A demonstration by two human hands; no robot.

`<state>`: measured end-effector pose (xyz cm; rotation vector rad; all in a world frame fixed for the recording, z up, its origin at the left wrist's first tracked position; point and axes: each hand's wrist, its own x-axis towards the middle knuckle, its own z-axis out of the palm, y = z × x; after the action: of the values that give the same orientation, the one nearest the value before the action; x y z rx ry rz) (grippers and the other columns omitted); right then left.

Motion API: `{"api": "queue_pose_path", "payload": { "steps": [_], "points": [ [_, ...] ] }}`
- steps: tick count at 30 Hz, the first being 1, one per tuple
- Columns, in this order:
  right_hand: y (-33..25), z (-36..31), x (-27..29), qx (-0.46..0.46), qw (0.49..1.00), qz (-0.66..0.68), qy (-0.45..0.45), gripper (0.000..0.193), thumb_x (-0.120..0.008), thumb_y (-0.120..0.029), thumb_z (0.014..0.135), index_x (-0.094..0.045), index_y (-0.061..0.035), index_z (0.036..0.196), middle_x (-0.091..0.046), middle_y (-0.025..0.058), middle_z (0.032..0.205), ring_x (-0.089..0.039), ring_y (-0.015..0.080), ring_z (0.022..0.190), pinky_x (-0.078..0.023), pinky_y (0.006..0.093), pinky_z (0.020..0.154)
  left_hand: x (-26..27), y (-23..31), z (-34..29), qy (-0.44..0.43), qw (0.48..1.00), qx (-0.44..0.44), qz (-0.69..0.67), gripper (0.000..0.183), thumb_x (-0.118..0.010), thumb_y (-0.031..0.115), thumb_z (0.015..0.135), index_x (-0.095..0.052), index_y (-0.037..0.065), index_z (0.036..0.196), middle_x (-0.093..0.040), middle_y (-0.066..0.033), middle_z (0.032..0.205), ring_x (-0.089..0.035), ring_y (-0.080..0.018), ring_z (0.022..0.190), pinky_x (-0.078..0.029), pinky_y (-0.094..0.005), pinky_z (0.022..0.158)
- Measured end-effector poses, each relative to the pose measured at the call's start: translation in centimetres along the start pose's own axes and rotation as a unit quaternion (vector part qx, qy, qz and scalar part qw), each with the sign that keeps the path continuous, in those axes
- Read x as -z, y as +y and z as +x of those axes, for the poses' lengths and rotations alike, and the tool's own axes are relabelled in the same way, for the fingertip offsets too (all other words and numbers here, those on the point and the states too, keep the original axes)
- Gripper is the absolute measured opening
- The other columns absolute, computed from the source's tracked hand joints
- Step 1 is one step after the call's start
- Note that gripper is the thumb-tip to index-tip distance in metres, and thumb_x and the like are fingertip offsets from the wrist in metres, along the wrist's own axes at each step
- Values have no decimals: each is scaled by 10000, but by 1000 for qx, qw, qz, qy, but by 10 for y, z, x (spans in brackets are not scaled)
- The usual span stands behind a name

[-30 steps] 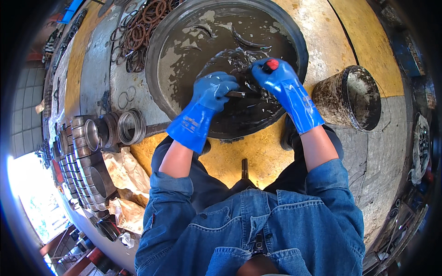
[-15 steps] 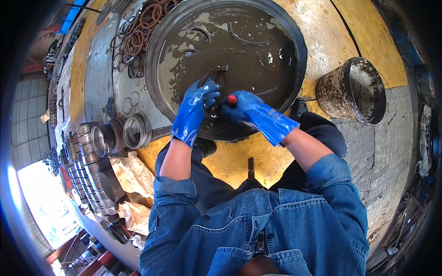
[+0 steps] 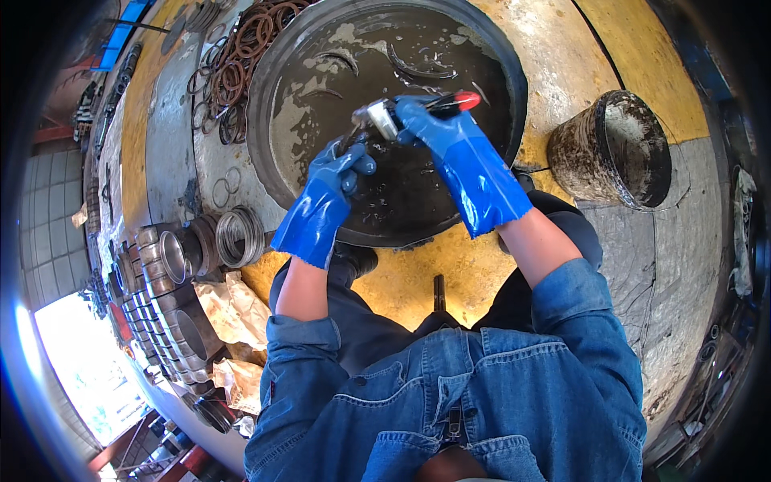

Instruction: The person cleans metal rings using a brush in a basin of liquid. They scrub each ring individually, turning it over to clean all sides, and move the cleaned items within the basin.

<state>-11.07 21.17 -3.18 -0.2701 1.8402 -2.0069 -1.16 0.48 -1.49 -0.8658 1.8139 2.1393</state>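
Observation:
Both my hands wear blue rubber gloves and are above a wide round basin [image 3: 263,120] of dark, murky liquid. My right hand [image 3: 438,128] is closed around a paintbrush [image 3: 384,120] with a metal band and a black handle ending in red. The bristles point left, at a dark curved metal piece [image 3: 348,143], perhaps part of a ring, gripped by my left hand [image 3: 336,170]. Most of that piece is hidden by the glove and the brush. Farther back in the basin, curved dark pieces [image 3: 419,72] lie partly under the liquid.
A grimy bucket [image 3: 574,153] stands right of the basin. Rusty rings [image 3: 233,76] are heaped at its far left. Nearer on the left are a stack of thin metal rings [image 3: 238,238], rows of metal sleeves [image 3: 165,309] and crumpled brown paper [image 3: 229,305].
My right hand has lifted and turned, bringing the brush up from low over the liquid to the curved piece. My left hand has shifted slightly left, still gripping that piece.

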Motion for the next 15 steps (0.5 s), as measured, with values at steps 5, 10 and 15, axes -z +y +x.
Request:
{"api": "queue_pose_path", "payload": {
  "steps": [5, 10, 15],
  "points": [
    [-20, -18, 12, -164, 971, 149, 87, 305, -730, -305, 948, -736, -38, 1097, -719, 30, 932, -648, 110, 798, -527, 270, 702, 30, 8, -9, -71, 973, -39, -217, 432, -633, 153, 1006, -563, 40, 1417, -658, -28, 759, -409, -47, 436, -308, -221, 438],
    [13, 2, 11, -153, 977, -119, 84, 317, -753, -309, 925, -737, -12, 1035, -709, 15, 875, -639, 111, 753, -523, 294, 688, 28, 21, -1, -24, 981, -84, -174, 442, -594, 193, 1033, -533, 54, 1448, -658, -18, 760, -384, -48, 416, -294, -232, 435],
    [-17, -5, -22, 251, 926, -281, 9, 147, -711, -211, 906, -760, -139, 1025, -757, 103, 978, -724, 322, 871, -579, 385, 776, 30, 22, -16, 11, 988, -90, -122, 395, -633, 168, 1009, -610, 32, 1378, -659, -18, 714, -412, -48, 426, -285, -221, 433]
  ]
}}
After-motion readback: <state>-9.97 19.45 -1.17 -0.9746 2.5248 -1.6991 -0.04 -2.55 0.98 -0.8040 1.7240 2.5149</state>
